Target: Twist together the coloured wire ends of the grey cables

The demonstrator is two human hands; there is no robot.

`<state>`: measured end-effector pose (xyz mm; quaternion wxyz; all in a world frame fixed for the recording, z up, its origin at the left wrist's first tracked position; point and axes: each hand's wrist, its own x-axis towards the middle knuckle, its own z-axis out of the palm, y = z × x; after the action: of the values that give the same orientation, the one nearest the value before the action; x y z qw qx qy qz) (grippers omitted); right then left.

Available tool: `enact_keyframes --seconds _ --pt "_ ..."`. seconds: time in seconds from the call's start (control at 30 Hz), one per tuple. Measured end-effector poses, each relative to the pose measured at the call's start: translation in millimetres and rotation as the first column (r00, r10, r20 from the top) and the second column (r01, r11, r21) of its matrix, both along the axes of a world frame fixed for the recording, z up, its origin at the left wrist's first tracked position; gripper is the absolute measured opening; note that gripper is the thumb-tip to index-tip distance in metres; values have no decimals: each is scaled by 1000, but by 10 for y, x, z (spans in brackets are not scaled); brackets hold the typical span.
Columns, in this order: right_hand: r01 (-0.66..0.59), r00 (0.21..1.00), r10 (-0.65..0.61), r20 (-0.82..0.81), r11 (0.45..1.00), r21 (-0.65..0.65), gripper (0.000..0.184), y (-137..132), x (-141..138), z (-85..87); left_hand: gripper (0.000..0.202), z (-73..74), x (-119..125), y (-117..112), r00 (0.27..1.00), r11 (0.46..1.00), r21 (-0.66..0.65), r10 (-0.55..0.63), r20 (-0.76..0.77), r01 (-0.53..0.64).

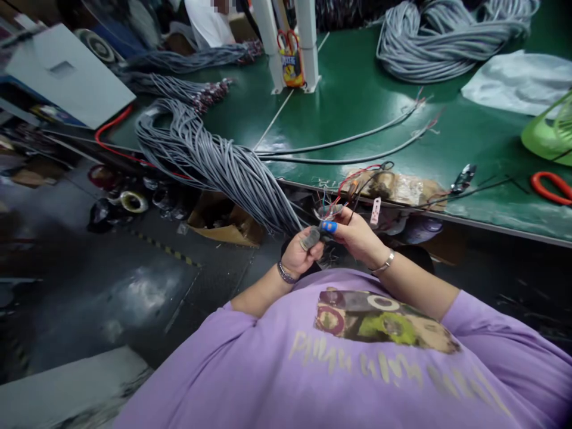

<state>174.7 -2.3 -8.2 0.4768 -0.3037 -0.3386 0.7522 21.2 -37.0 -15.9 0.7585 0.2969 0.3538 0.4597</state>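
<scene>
A thick bundle of grey cables (223,161) lies over the table edge and slopes down to my hands. My left hand (302,249), grey finger covers on it, is closed around a cable near its end. Close beside it, my right hand (355,235) is closed in a pinch at the same cable end, with blue tape on the thumb. Thin coloured wires (327,205) fan out above the right fingers. Exactly which strands the fingertips press is hidden. Two single grey cables (348,156) with stripped ends stretch across the green table (339,107) behind.
Near the table edge lies a taped brown block (400,187) with red and black leads. Scissors (288,44) stand in a holder on a white post. A cable coil (447,44), a green fan (552,128), an orange-red handle (552,187) and a white box (67,74) are around.
</scene>
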Motion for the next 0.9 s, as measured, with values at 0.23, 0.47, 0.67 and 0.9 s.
enact_keyframes --seconds 0.23,0.47,0.67,0.9 --pt "5 999 -13 -52 990 -144 46 -82 30 -19 36 -68 21 10 999 1000 -2 -26 38 26" --pt "-88 991 59 -117 963 -256 42 -65 40 13 35 -118 45 33 995 997 67 -39 92 32" --pt "-228 973 228 -44 899 -373 26 -19 -59 -144 42 -164 -50 3 996 996 20 -88 6 88" --pt "-62 924 121 362 983 -171 30 -182 -42 -348 43 -15 -141 129 991 996 -47 75 110 -70"
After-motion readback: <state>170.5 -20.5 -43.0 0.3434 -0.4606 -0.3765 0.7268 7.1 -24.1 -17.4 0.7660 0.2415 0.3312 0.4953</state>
